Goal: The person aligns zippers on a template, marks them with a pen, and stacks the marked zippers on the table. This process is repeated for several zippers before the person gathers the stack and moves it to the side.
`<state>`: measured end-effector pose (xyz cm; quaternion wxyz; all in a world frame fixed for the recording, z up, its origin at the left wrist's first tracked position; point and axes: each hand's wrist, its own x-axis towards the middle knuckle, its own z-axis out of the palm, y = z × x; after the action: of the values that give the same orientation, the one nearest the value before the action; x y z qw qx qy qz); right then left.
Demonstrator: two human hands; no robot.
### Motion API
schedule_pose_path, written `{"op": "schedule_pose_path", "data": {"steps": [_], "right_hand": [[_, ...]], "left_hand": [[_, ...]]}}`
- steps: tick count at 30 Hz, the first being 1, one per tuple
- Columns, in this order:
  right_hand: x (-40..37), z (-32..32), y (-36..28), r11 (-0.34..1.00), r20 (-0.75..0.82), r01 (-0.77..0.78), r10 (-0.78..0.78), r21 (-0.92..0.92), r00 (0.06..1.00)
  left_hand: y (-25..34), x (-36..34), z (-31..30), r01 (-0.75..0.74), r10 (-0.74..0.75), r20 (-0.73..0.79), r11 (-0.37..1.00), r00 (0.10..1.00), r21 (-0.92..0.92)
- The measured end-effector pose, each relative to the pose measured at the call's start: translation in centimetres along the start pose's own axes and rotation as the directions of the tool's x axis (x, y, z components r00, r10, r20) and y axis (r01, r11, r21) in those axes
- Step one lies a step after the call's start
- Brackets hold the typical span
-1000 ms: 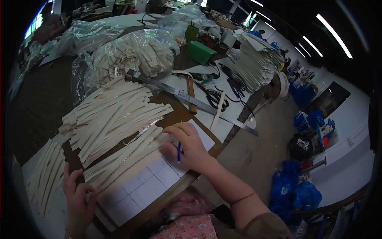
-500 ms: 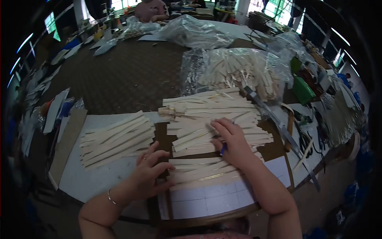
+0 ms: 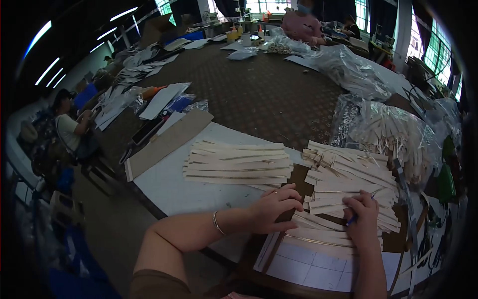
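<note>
My left hand (image 3: 273,208) rests palm down on the brown board (image 3: 298,177) at the near edge of the cream strips, fingers spread, a bracelet on its wrist. My right hand (image 3: 362,218) lies on the fanned pile of cream strips (image 3: 348,182) and is closed around a blue pen (image 3: 352,218). A second, neater pile of strips (image 3: 238,163) lies to the left on a white sheet (image 3: 172,188). Below my hands is a gridded white sheet (image 3: 318,261).
A long metal ruler (image 3: 406,187) lies right of the strips. Clear plastic bags of more strips (image 3: 398,132) sit behind. A cardboard strip (image 3: 167,143) lies at left. People sit at the far end (image 3: 302,22) and at the left (image 3: 69,130) of the big brown table (image 3: 259,89).
The view has swung left, away from the room's right side. My left hand moved right onto the brown board. My right hand stays on the strips with the pen.
</note>
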<state>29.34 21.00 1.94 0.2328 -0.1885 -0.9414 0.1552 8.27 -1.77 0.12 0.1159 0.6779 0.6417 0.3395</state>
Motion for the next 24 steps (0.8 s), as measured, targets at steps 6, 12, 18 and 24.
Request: {"op": "schedule_pose_path", "data": {"steps": [6,12,18,24], "right_hand": [[0.1,-0.5,0.0,0.998,-0.026,-0.004,0.005,0.06,1.0],[0.0,-0.7,0.4,0.997,0.011,-0.026,0.025,0.069,1.0],[0.0,-0.7,0.7,0.997,0.019,-0.022,0.021,0.076,1.0],[-0.2,-0.8,0.6,0.996,-0.146,0.032,-0.02,0.082,0.989]], "left_hand": [[-0.3,0.2,-0.4,0.021,-0.02,0.045,1.0,0.999,-0.023],[-0.3,0.1,-0.2,0.032,-0.032,0.036,0.999,0.999,-0.004],[-0.3,0.1,-0.4,0.018,-0.018,0.047,1.0,0.999,-0.004],[-0.3,0.1,-0.2,-0.064,0.067,-0.054,0.997,0.996,0.052]]}}
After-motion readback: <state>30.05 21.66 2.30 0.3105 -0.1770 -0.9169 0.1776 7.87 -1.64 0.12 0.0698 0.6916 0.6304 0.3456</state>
